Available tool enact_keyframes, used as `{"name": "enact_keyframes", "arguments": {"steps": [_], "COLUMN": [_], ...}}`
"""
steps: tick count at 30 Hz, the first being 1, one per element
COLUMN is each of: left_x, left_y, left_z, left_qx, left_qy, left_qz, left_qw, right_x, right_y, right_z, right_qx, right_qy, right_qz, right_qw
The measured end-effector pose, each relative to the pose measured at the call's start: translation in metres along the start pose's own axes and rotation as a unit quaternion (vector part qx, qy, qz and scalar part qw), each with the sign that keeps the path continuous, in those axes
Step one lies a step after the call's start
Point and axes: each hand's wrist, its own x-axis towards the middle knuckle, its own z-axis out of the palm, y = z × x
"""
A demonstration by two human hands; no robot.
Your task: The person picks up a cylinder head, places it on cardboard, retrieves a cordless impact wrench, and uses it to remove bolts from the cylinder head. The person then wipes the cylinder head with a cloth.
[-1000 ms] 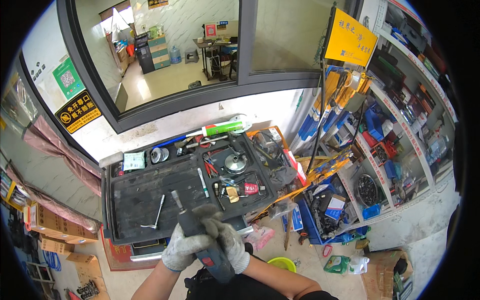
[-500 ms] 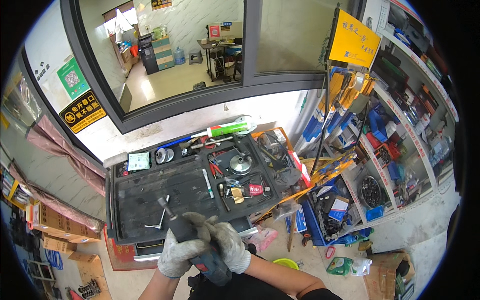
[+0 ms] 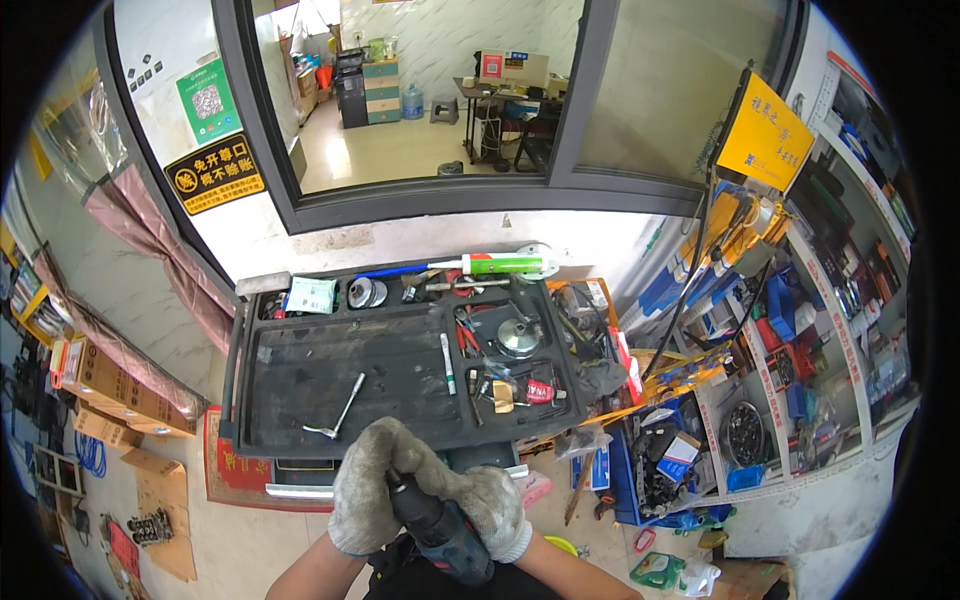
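I hold a dark cordless power driver [image 3: 445, 535] with blue side panels in front of my body, its nose tilted up and away from me. My left hand [image 3: 362, 495], in a grey work glove, is closed round the nose end, and its curled fingers hide the tip. Pressed along the driver's right side, my gloved right hand [image 3: 492, 505] grips the body, with its fingers partly hidden. Just beyond my hands, a ratchet wrench [image 3: 345, 405] lies on the black tool cart top [image 3: 300, 360].
Compartments in the cart hold a metal funnel-shaped part [image 3: 518, 338], red-handled pliers [image 3: 465, 330] and small items. A green and white sealant tube [image 3: 505, 263] lies at its back edge. A blue crate [image 3: 630, 490] and crowded shelves [image 3: 800, 340] stand right, under a window [image 3: 420, 190].
My left hand has moved up over the driver's nose, covering the tip that showed before. The driver is lower and closer to me. The whole view has shifted.
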Motion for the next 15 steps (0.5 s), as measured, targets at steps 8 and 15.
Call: {"name": "enact_keyframes", "arguments": {"steps": [8,15], "left_x": [-0.001,0.006], "left_y": [0.000,-0.007], "left_z": [-0.013,-0.021], "left_qx": [-0.024,-0.078], "left_qy": [-0.032,-0.014], "left_qz": [-0.041,-0.104], "left_qw": [0.998,0.991], "right_x": [-0.004,-0.011], "right_y": [-0.011,-0.010], "right_z": [0.002,0.007], "right_qx": [0.037,0.041], "right_qy": [-0.030,-0.045], "right_qz": [0.020,0.054], "right_qw": [0.999,0.997]}}
